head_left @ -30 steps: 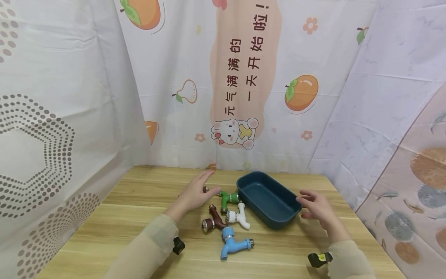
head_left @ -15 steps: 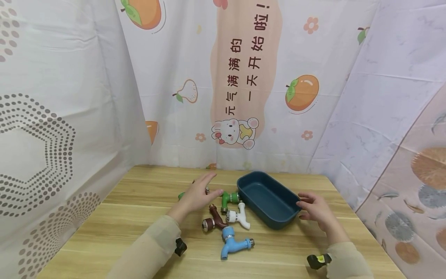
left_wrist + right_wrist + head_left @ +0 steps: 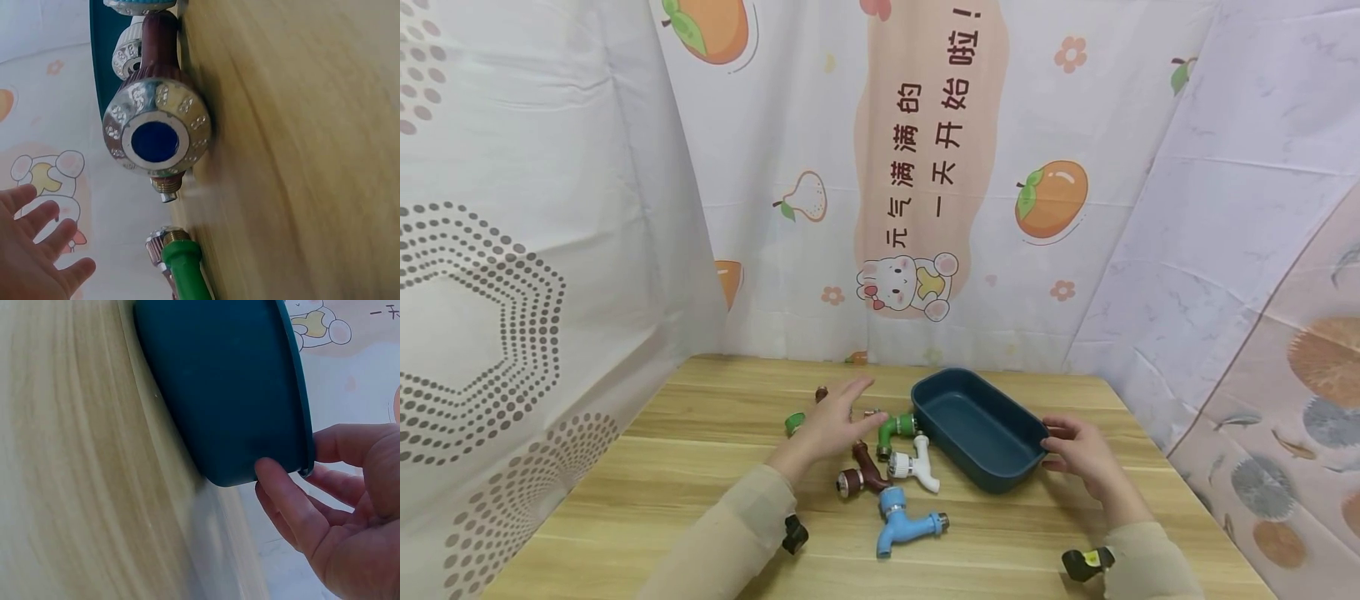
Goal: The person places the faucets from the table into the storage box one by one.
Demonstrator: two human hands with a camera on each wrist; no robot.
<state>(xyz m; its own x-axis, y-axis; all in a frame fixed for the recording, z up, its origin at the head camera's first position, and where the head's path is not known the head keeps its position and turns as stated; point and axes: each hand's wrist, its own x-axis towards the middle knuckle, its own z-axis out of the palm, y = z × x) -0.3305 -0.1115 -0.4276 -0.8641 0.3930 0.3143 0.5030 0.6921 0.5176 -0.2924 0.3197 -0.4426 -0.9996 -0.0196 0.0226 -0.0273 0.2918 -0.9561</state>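
Note:
My left hand (image 3: 827,429) hovers palm-inward over the faucets with its fingers spread, holding nothing. Partly hidden beneath it lie a faucet with a green end (image 3: 794,423) and a dark brown tip (image 3: 822,393). To its right are a green faucet (image 3: 886,433) and a white one (image 3: 925,468). A brown faucet (image 3: 867,473) and a blue faucet (image 3: 910,527) lie nearer the front. In the left wrist view the brown faucet's jewelled chrome knob (image 3: 114,132) faces the camera. My right hand (image 3: 1084,454) grips the corner of a dark teal basin (image 3: 981,467), thumb on its outer wall, fingers at the rim.
The wooden table (image 3: 647,500) ends at a printed curtain (image 3: 775,292) behind, with more cloth hanging on both sides. The basin stands close to the green and white faucets. A black wrist camera (image 3: 1086,564) sits below the right hand.
My left hand has drifted slightly right, uncovering the green end and brown tip at its left. My right hand has settled closer around the basin's corner. The basin and faucets stay put.

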